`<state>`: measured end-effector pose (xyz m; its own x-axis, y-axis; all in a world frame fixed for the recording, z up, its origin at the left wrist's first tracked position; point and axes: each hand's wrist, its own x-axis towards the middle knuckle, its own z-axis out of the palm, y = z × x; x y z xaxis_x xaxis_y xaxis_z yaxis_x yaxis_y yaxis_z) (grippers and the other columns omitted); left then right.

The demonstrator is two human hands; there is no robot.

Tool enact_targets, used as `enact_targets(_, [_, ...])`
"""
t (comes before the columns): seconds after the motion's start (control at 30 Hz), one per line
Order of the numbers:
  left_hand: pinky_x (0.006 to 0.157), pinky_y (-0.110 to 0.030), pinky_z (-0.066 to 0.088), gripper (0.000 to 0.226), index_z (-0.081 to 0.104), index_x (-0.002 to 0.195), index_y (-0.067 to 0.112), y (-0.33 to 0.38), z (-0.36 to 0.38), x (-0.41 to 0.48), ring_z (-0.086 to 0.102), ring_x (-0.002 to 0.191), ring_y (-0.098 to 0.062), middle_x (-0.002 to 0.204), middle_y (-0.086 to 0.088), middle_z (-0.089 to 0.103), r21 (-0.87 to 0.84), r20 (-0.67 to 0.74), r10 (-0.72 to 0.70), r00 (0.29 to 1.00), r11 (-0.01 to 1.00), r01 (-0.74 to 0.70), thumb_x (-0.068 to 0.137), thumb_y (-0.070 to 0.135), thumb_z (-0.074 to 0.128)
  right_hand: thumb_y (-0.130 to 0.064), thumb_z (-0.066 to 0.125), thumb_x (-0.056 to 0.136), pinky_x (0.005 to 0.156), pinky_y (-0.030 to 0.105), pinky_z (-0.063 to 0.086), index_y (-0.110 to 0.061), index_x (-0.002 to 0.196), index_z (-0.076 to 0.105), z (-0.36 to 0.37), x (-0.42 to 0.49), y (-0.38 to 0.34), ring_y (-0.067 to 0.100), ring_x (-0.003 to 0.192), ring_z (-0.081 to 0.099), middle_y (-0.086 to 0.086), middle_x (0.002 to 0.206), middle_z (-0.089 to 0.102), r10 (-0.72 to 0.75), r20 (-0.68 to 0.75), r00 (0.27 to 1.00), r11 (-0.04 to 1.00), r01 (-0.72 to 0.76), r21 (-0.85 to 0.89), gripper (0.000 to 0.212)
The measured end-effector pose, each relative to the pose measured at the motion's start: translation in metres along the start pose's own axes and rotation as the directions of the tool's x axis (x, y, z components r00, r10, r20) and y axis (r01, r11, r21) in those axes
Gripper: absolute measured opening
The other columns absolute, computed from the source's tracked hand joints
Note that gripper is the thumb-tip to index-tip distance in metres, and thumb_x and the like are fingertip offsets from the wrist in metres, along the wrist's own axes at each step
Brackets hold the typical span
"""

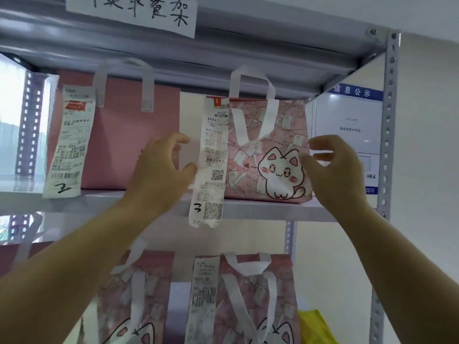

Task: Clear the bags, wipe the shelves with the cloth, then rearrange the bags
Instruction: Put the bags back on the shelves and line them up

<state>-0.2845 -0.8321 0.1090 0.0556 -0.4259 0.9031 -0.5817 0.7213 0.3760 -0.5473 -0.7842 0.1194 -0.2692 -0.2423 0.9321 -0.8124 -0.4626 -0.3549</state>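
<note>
A pink cat-print bag (268,155) with white handles stands on the upper shelf (260,209). A long receipt (211,165) marked 3 hangs down its left side. My left hand (161,170) hovers just left of the bag, fingers loosely curled, thumb near the receipt's edge. My right hand (332,167) is at the bag's right edge, fingers curved, holding nothing. A plain pink bag (124,135) with a receipt marked 2 stands further left. Two more cat-print bags (248,301) sit on the shelf below. The yellow cloth (315,326) lies at the lower right.
The grey metal rack has perforated uprights (387,145) at the right. A handwritten paper sign (134,13) is taped to the top beam. A blue-headed notice board (347,135) hangs on the wall behind. A window is at the left.
</note>
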Motion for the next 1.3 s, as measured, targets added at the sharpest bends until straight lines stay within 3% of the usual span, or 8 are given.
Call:
enact_targets(0.27, [0.060,-0.009,0.042,0.016,0.056,0.092,0.031,0.017,-0.028,-0.081,0.058,0.081,-0.001,0.092,0.009,0.060,-0.102,0.065,0.010,0.998,0.995,-0.004,0.081,0.025,0.067,-0.020,0.064,0.087,0.064,0.008,0.048,-0.022,0.091,0.059,-0.006,-0.068,-0.037,-0.002,0.077,0.061,-0.017,0.085,0.061,-0.147,0.091,0.985,0.955,0.117,0.272,0.007])
enact_targets(0.47, [0.062,-0.010,0.046,0.010,0.055,0.083,0.034,0.004,-0.014,-0.152,0.057,0.078,0.003,0.083,0.012,0.060,-0.124,0.279,-0.105,0.955,0.982,0.144,0.084,0.030,0.064,-0.019,0.065,0.086,0.063,0.020,0.052,-0.022,0.086,0.062,0.000,-0.146,-0.025,0.004,0.073,0.063,-0.013,0.081,0.065,-0.046,0.329,0.943,0.953,-0.057,0.298,0.004])
enact_targets(0.63, [0.057,-0.013,0.045,0.012,0.059,0.079,0.036,-0.032,0.013,-0.208,0.057,0.069,0.003,0.076,0.013,0.061,-0.124,0.387,-0.262,0.884,0.935,0.332,0.082,0.028,0.067,-0.024,0.064,0.085,0.063,0.010,0.048,-0.028,0.083,0.062,0.003,-0.203,0.010,-0.001,0.074,0.061,-0.018,0.077,0.064,0.104,0.505,0.857,0.967,-0.207,0.152,0.005])
enact_targets(0.73, [0.054,-0.009,0.043,0.016,0.058,0.081,0.039,-0.062,0.030,-0.233,0.057,0.068,0.005,0.079,0.011,0.061,-0.081,0.442,-0.344,0.828,0.904,0.419,0.082,0.026,0.067,-0.027,0.064,0.085,0.065,0.019,0.050,-0.026,0.087,0.062,0.006,-0.229,0.042,0.000,0.073,0.060,-0.017,0.078,0.064,0.269,0.568,0.778,0.952,-0.303,-0.036,0.003])
enact_targets(0.93, [0.088,-0.034,0.046,0.049,0.047,0.121,0.028,-0.108,0.062,-0.259,0.051,0.100,-0.011,0.114,0.004,0.049,0.067,0.439,-0.510,0.740,0.840,0.539,0.079,0.027,0.072,-0.033,0.067,0.083,0.072,0.032,0.049,-0.017,0.123,0.048,0.014,-0.253,0.109,0.017,0.090,0.059,0.000,0.109,0.058,0.595,0.460,0.659,0.803,-0.501,-0.322,0.047])
enact_targets(1.07, [0.095,-0.038,0.046,0.059,0.040,0.136,0.022,-0.116,0.079,-0.264,0.051,0.112,-0.014,0.124,0.004,0.051,0.087,0.506,-0.532,0.679,0.815,0.573,0.084,0.024,0.067,-0.028,0.068,0.082,0.084,0.040,0.049,-0.010,0.139,0.033,0.025,-0.258,0.137,0.027,0.112,0.052,0.010,0.134,0.046,0.688,0.462,0.560,0.725,-0.553,-0.411,0.070])
enact_targets(1.17, [0.074,-0.013,0.043,0.043,0.048,0.128,0.029,-0.117,0.085,-0.267,0.053,0.094,0.010,0.108,0.020,0.058,0.037,0.545,-0.485,0.684,0.829,0.558,0.088,0.019,0.062,-0.019,0.067,0.081,0.069,0.032,0.051,-0.020,0.120,0.045,0.035,-0.260,0.144,0.018,0.093,0.061,0.003,0.118,0.058,0.690,0.509,0.514,0.717,-0.579,-0.387,0.044])
enact_targets(1.3, [0.064,-0.009,0.038,0.031,0.057,0.119,0.029,-0.117,0.089,-0.272,0.055,0.086,0.002,0.094,0.027,0.057,0.037,0.561,-0.499,0.660,0.812,0.583,0.091,0.019,0.057,-0.013,0.065,0.082,0.078,0.038,0.054,-0.020,0.113,0.052,0.041,-0.264,0.147,0.017,0.087,0.063,-0.008,0.092,0.064,0.686,0.542,0.486,0.713,-0.600,-0.364,0.035])
